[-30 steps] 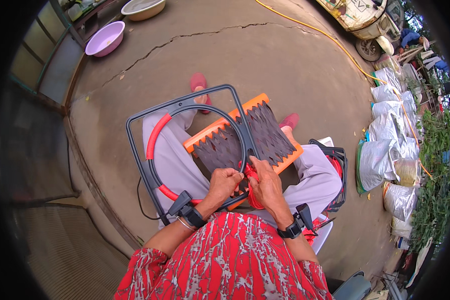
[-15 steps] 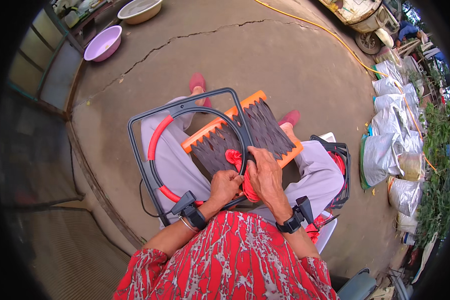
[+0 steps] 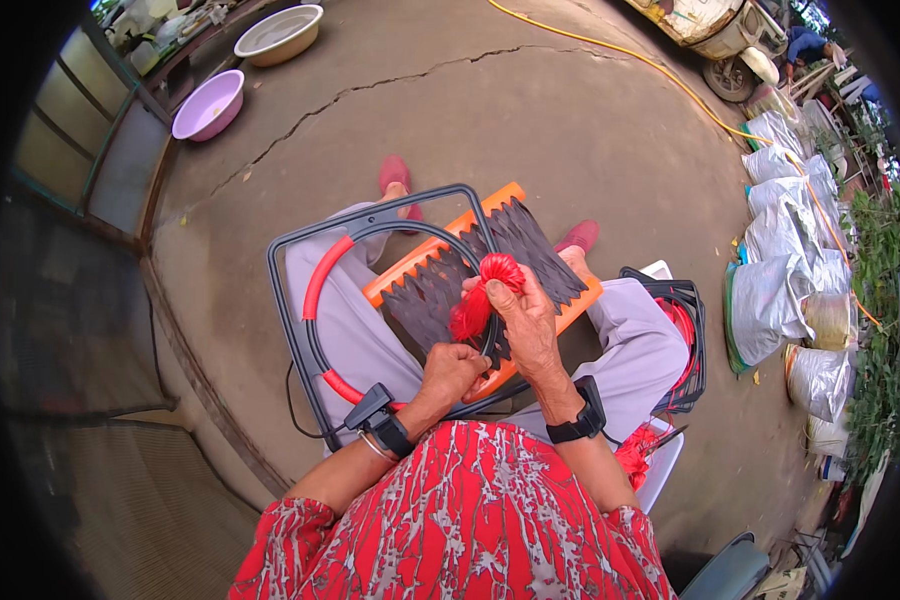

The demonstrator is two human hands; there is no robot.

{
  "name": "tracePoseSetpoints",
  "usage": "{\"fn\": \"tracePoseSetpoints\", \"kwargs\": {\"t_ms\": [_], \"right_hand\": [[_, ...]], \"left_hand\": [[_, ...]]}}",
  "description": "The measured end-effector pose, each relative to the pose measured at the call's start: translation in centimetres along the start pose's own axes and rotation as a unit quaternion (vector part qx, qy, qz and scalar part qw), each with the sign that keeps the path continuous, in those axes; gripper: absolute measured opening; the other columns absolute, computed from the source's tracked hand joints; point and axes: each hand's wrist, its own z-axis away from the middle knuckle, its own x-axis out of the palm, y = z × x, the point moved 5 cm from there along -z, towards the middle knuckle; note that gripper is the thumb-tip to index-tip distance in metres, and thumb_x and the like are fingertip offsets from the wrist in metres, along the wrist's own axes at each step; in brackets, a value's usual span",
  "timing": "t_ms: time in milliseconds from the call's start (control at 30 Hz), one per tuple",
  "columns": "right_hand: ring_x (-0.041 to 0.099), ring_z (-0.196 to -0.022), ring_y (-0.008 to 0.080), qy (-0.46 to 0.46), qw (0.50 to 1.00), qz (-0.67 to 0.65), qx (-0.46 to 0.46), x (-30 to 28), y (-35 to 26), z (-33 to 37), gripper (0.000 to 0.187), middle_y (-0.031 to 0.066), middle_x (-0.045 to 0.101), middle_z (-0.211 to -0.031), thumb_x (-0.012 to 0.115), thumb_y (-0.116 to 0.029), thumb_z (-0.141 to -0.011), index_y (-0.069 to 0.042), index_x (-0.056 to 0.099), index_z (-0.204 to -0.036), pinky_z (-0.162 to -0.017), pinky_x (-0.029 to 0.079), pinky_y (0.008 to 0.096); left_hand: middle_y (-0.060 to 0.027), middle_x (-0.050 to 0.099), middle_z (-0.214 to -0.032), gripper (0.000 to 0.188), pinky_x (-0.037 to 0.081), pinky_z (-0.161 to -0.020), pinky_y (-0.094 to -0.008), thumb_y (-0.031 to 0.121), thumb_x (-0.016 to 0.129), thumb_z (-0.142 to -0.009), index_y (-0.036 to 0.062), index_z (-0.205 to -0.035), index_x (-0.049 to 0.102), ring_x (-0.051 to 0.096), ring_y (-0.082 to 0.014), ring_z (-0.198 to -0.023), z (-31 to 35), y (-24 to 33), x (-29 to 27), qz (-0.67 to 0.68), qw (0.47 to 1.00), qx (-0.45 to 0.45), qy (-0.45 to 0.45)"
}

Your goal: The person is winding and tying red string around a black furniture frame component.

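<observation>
Across my lap lies a black frame (image 3: 292, 305) with a round ring inside it. Red wrapping (image 3: 323, 278) covers parts of the ring. My right hand (image 3: 532, 340) is closed around a bundle of shiny red cord (image 3: 502, 270), held up over the ring's right side. Part of the bundle hangs down inside the ring. At the ring's lower right, my left hand (image 3: 452, 374) pinches the ring, fingertips closed against it. Whether it also grips a strand of cord is hidden. Under the frame's right part is an orange-edged seat or rack (image 3: 515, 192) strung with dark grey bands.
To my right stand more black frames (image 3: 695, 345) with red wrapping, beside a white box (image 3: 660, 470) with red cord. White sacks (image 3: 765, 300) line the far right, near a yellow hose (image 3: 660, 72). A purple basin (image 3: 208, 105) and a beige basin (image 3: 278, 36) sit far left.
My right hand has lifted the red cord bundle from below the ring's right edge up and over it. My left hand stays at the ring. The frame has shifted slightly right.
</observation>
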Motion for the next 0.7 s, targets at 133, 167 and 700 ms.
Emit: {"fn": "tracePoseSetpoints", "kwargs": {"t_ms": [133, 167, 700], "right_hand": [[0.064, -0.084, 0.0139, 0.061, 0.990, 0.068, -0.103, -1.7, -5.2, 4.2, 0.034, 0.0089, 0.066, -0.097, 0.062, -0.020, -0.094, 0.000, 0.051, -0.119, -0.077, 0.054, 0.0282], [0.063, -0.080, 0.0130, 0.109, 0.988, 0.036, -0.106, -3.0, -6.1, 5.6, 0.032, 0.0080, 0.065, -0.095, 0.063, -0.020, -0.093, -0.001, 0.052, -0.117, -0.074, 0.054, 0.0275], [0.050, -0.062, 0.0052, 0.249, 0.954, 0.166, -0.036, -13.1, -8.5, 12.2, 0.048, -0.0032, 0.054, -0.076, 0.074, -0.023, -0.083, -0.002, 0.056, -0.121, -0.056, 0.042, 0.0201]], "left_hand": [[-0.0052, 0.055, -0.053, 0.015, 0.035, -0.035, -0.0266, 0.009, 0.064, -0.085, -0.0044, -0.078, 0.064, 0.049, -0.0112, -0.039, -0.8, 0.2, -1.2, 0.046, 0.999, -0.006, 0.012], [-0.0053, 0.055, -0.055, 0.013, 0.036, -0.036, -0.0260, 0.008, 0.063, -0.085, -0.0048, -0.082, 0.065, 0.050, -0.0112, -0.041, -0.9, 0.4, -1.6, 0.054, 0.998, -0.002, 0.025], [-0.0079, 0.058, -0.058, 0.017, 0.042, -0.039, -0.0253, 0.009, 0.060, -0.087, -0.0065, -0.088, 0.065, 0.053, -0.0128, -0.044, -0.4, 1.2, -1.7, 0.123, 0.992, -0.003, -0.016]]}}
